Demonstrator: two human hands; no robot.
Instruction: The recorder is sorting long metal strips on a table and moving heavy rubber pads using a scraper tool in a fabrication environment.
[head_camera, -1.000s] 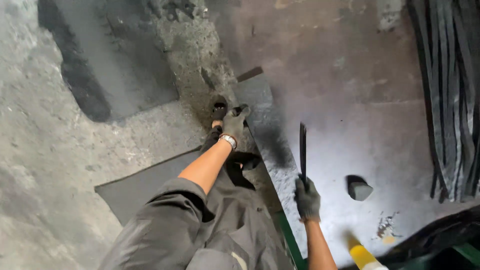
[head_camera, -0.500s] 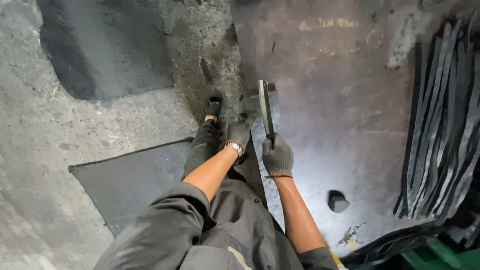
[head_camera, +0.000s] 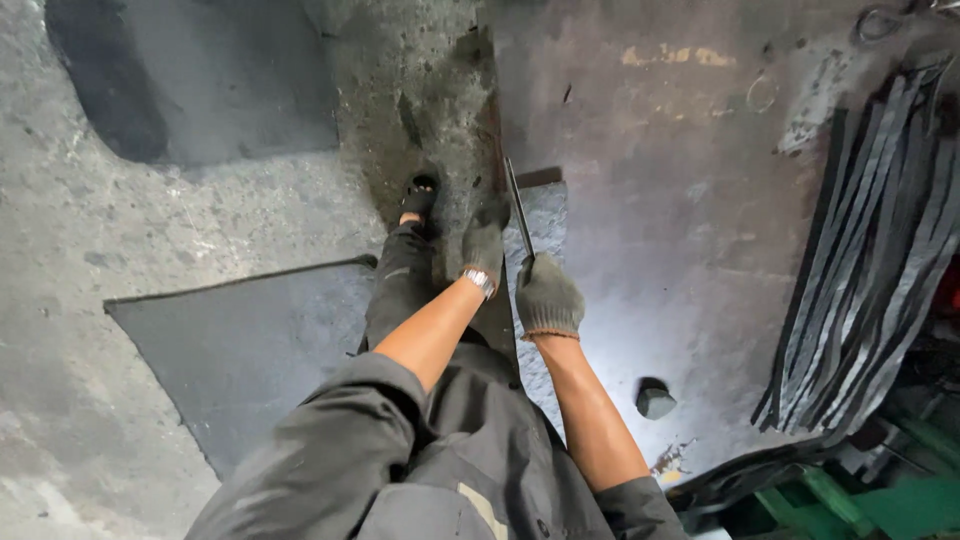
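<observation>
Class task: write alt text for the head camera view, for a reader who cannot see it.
Looking down, a person's gloved right hand grips a long dark blade while the gloved left hand presses a dark rubber sheet on a grey metal table. Black strips lie right.

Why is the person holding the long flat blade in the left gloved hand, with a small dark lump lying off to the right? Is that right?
Not quite. The head view shows the blade gripped in the right hand; the left hand rests beside it. The small dark lump does lie off to the right.

Long dark blade (head_camera: 516, 208), upright over grey sheet (head_camera: 545, 215)
</observation>
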